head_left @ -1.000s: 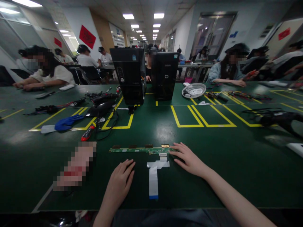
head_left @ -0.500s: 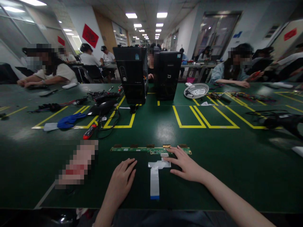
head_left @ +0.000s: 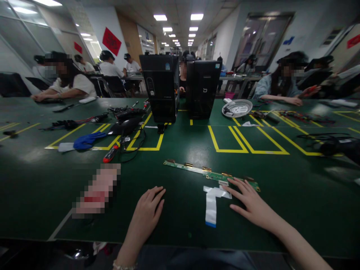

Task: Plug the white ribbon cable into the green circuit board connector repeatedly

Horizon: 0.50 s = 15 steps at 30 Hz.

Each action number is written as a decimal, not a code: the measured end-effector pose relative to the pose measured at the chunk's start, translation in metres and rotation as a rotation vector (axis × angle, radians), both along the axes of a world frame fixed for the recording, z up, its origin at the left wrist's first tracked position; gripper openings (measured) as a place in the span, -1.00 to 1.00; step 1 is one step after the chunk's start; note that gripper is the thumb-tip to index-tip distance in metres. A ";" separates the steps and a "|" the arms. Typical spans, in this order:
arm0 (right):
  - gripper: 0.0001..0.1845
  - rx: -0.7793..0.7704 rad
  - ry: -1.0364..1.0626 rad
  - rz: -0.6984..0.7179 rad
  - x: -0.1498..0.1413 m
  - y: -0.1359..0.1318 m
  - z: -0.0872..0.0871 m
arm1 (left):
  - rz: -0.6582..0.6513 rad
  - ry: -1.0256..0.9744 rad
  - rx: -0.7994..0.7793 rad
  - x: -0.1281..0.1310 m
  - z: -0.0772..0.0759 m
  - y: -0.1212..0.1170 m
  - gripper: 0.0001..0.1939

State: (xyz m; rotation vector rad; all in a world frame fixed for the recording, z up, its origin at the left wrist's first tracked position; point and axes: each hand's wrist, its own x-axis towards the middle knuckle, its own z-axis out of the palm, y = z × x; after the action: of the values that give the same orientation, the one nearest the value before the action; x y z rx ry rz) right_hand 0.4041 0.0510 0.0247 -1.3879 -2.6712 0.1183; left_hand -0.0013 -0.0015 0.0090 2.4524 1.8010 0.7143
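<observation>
Apparently positioning: spread right hand [head_left: 251, 202] touching slim green circuit board [head_left: 213, 175]; empty, relaxed left hand [head_left: 147, 207] resting near tabletop [head_left: 184, 223] front edge; next move requiring unstrained white ribbon cable [head_left: 210, 208].

Cannot see the stretch of the circuit board [head_left: 213, 175] behind the fingers of the right hand [head_left: 251, 197], nor make out the pixelated pinkish item [head_left: 99, 191] on the counter [head_left: 180, 221]. Lose the black device [head_left: 345, 149] at the right edge. Cannot see most of the person [head_left: 182, 84] behind two computer cases [head_left: 161, 107], nor read their small lettering.
</observation>
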 end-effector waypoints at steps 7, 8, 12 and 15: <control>-0.34 0.139 -0.031 -0.281 0.070 -0.029 -0.023 | 0.001 -0.018 -0.028 0.000 0.002 -0.001 -0.65; -0.32 0.148 -0.035 -0.338 0.078 -0.032 -0.026 | -0.001 -0.016 -0.033 0.000 0.002 -0.001 -0.65; -0.22 0.146 -0.087 -0.575 0.104 -0.040 -0.033 | 0.000 -0.019 -0.026 0.000 0.002 -0.001 -0.64; -0.19 0.136 -0.142 -0.709 0.118 -0.041 -0.033 | 0.005 -0.019 -0.016 0.000 0.002 -0.001 -0.64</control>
State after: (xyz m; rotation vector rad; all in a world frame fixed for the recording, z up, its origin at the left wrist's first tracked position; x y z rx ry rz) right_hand 0.5226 0.0097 -0.0084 -2.2450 -2.0603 -0.2345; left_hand -0.0011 -0.0026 0.0108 2.4239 1.7991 0.7185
